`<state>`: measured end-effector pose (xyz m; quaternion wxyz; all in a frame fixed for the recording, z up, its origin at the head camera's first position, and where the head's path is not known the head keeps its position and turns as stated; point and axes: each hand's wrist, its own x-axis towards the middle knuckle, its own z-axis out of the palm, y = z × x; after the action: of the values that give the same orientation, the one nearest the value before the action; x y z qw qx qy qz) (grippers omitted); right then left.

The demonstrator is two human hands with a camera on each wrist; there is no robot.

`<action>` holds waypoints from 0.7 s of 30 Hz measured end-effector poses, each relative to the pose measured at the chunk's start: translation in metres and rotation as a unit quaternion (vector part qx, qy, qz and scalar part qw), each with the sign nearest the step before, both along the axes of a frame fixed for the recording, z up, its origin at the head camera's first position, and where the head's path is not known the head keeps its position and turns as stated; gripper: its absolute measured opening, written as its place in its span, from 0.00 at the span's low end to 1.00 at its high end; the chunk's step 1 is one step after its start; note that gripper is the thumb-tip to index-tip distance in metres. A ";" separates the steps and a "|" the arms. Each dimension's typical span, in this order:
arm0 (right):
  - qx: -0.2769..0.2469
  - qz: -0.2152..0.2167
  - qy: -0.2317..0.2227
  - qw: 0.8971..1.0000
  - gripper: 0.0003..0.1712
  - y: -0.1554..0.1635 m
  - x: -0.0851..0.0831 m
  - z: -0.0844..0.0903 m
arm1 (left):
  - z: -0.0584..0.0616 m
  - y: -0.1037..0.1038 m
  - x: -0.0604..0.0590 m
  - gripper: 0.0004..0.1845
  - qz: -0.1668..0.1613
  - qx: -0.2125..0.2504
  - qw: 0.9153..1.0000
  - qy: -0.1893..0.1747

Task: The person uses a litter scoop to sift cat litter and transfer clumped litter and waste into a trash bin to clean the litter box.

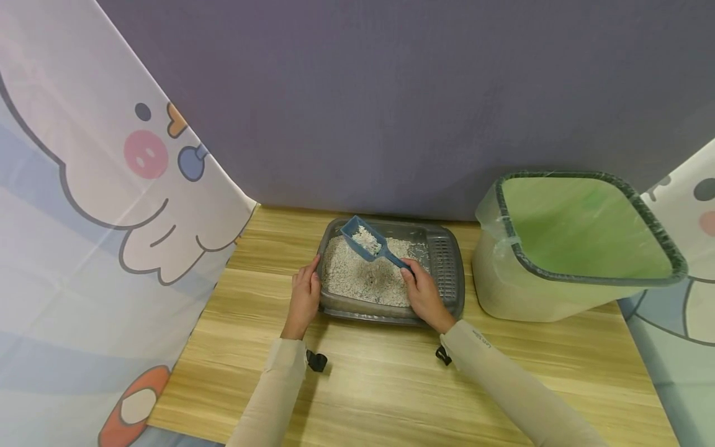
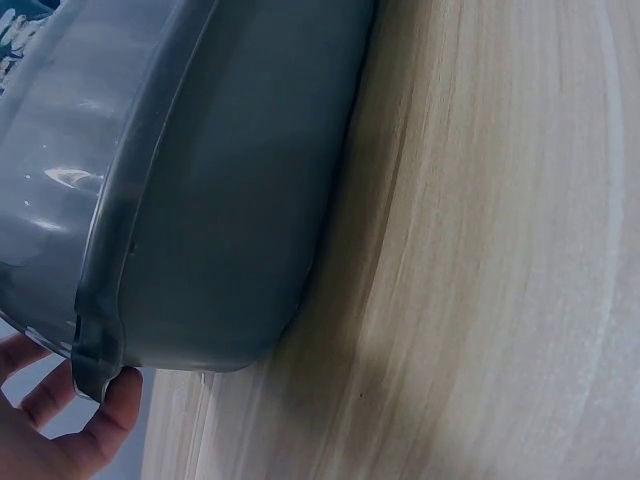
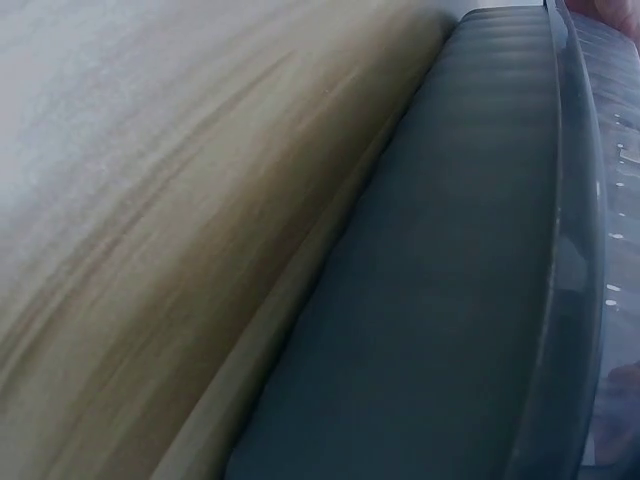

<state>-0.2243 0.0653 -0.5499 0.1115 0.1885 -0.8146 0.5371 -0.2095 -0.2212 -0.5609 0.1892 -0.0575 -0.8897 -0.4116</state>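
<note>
In the head view a grey litter box holds pale granular litter. My right hand grips the handle of a blue litter scoop, which is over the box and points to the far left. Pale litter lies in the scoop's bowl. At the box's left side, my left hand holds the rim. The left wrist view shows the thumb and fingers of that hand about the rim's corner. In the right wrist view the box's outer wall fills the middle, with a sliver of hand at the upper right corner.
A tall bin with a dark rim and a clear liner stands right of the box. The wooden table bears both. A grey-purple wall rises behind, and cartoon-printed cloth hangs at both sides.
</note>
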 end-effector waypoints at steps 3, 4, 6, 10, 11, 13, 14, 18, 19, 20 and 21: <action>-0.006 -0.001 0.001 1.000 0.17 0.000 0.001 0.000 | 0.000 0.000 0.000 0.22 0.001 -0.001 1.000 0.000; -0.009 -0.002 0.004 1.000 0.17 0.000 0.001 0.000 | 0.000 0.000 0.000 0.22 0.001 -0.002 1.000 -0.001; -0.013 -0.004 0.011 1.000 0.16 0.000 0.001 0.000 | 0.000 0.000 0.000 0.22 0.001 -0.002 1.000 0.000; -0.017 -0.007 0.025 1.000 0.16 0.000 0.001 0.000 | 0.000 0.000 0.000 0.22 0.001 -0.004 1.000 0.006; -0.015 -0.009 0.027 0.999 0.16 0.000 0.001 0.000 | 0.000 0.000 0.000 0.22 0.001 -0.004 1.000 0.009; -0.015 -0.011 0.024 1.000 0.16 0.000 0.001 0.000 | 0.000 0.000 0.000 0.22 0.000 -0.003 1.000 0.012; -0.014 -0.014 0.021 1.000 0.16 0.000 0.001 0.000 | 0.000 0.000 0.000 0.22 -0.001 -0.003 1.000 0.013; 0.001 -0.034 0.013 0.999 0.15 -0.001 0.001 -0.001 | 0.000 -0.001 -0.001 0.22 -0.002 -0.005 1.000 0.006; 0.006 -0.041 0.015 0.999 0.15 -0.001 0.001 -0.001 | 0.000 -0.001 -0.001 0.22 -0.002 -0.005 1.000 0.004; 0.011 -0.050 0.020 0.998 0.15 -0.001 0.001 -0.001 | 0.000 -0.001 -0.001 0.22 -0.002 -0.006 1.000 0.003; 0.016 -0.057 0.026 0.998 0.16 -0.002 0.000 -0.001 | 0.000 -0.001 -0.001 0.22 -0.003 -0.005 1.000 0.002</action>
<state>-0.2242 0.0636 -0.5512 0.1603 0.1572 -0.8296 0.5113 -0.2106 -0.2218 -0.5611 0.1900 -0.0618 -0.8911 -0.4075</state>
